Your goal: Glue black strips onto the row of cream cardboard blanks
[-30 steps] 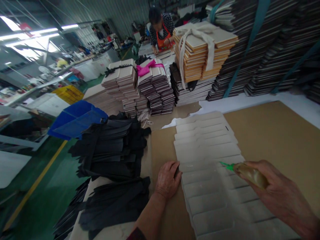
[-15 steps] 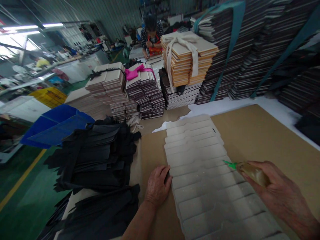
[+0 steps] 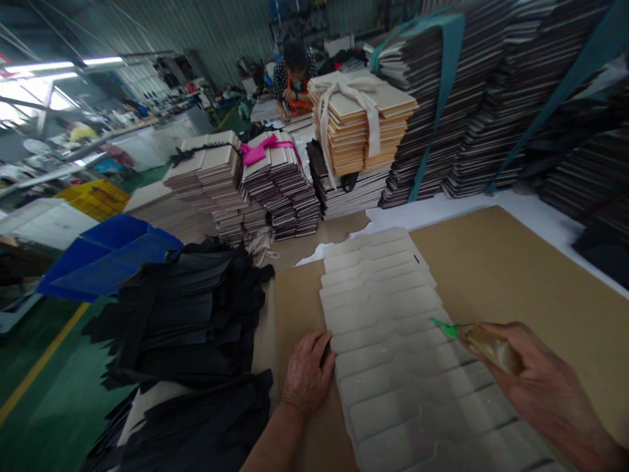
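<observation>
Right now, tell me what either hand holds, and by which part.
The right hand holds a bottle by its body, behind the green nozzle. The left hand rests at the edge of the pale sheets; any grip there is unclear.

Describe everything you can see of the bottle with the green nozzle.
The bottle is amber-brown, apparently translucent plastic, with a tapered green nozzle. The right hand grips it, hiding its rear end. It is held slanted, nozzle pointing leftward over the overlapping pale panels; whether the tip touches them is unclear.
</observation>
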Action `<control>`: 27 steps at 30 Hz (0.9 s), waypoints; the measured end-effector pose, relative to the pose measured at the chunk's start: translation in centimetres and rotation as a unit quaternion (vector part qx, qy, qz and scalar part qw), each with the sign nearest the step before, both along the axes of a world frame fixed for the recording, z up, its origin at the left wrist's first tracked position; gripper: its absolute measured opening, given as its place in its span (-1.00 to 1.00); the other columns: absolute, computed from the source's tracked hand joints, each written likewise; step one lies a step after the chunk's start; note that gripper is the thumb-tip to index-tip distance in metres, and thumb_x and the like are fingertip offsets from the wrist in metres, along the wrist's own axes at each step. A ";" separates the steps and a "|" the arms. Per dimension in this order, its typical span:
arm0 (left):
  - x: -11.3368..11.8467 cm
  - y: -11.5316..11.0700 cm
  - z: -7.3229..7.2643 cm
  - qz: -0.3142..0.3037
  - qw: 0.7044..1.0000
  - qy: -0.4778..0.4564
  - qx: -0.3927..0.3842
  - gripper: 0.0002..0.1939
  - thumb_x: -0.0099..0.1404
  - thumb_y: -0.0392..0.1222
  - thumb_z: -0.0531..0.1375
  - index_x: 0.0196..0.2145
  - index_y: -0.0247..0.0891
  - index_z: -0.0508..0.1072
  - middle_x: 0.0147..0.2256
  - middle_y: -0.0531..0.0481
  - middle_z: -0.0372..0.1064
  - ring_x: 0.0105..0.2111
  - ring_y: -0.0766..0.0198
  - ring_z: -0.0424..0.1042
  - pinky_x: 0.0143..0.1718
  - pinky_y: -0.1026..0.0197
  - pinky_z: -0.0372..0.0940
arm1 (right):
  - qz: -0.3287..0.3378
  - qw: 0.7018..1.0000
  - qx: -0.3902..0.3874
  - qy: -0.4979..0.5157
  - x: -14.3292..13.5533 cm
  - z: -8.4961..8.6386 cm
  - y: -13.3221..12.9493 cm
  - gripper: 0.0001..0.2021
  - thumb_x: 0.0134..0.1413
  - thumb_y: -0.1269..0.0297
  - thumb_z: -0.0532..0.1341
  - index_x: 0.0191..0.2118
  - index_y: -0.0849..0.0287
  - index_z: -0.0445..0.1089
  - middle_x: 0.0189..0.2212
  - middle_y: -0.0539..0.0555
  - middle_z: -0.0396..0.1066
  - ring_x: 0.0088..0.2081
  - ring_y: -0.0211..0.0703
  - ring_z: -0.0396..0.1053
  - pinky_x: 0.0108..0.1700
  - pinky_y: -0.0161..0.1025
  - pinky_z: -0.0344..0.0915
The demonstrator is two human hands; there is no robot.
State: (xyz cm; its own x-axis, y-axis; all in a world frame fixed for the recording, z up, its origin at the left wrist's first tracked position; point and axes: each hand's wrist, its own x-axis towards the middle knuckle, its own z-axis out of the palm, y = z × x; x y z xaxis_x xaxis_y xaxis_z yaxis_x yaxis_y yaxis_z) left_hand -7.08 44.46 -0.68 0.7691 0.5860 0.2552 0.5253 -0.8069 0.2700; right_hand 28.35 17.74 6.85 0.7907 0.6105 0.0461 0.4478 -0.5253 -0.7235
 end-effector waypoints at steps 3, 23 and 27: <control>0.0 0.0 0.0 0.006 1.000 0.002 -0.001 -0.61 0.64 -0.17 0.23 0.32 -0.19 0.63 0.11 -0.24 0.66 0.10 -0.06 0.70 0.18 -0.13 0.68 | -0.015 0.999 -0.013 0.032 0.0 -0.3 -0.1 -0.36 0.07 -0.50 0.39 -0.02 -0.07 0.66 -0.06 0.09 0.74 -0.09 0.23 0.68 0.04 0.14 0.61; 0.2 -0.5 0.4 0.007 1.000 0.001 -0.011 -0.57 0.57 -0.25 0.29 0.33 -0.20 0.62 0.12 -0.23 0.66 0.12 -0.04 0.69 0.22 -0.12 0.67 | -0.206 0.974 -0.007 0.092 0.8 1.4 2.4 -0.25 -0.17 -0.62 0.41 -0.10 -0.08 0.58 -0.31 0.14 0.60 -0.25 0.39 0.55 -0.23 0.29 0.56; 0.2 -0.6 0.5 0.009 1.000 -0.002 -0.010 -0.57 0.56 -0.26 0.29 0.33 -0.20 0.62 0.11 -0.22 0.66 0.11 -0.05 0.69 0.22 -0.14 0.67 | -0.139 0.990 0.005 0.023 1.8 0.6 4.5 -0.26 -0.06 -0.60 0.37 -0.09 0.00 0.58 -0.38 0.15 0.58 -0.38 0.27 0.51 -0.36 0.19 0.49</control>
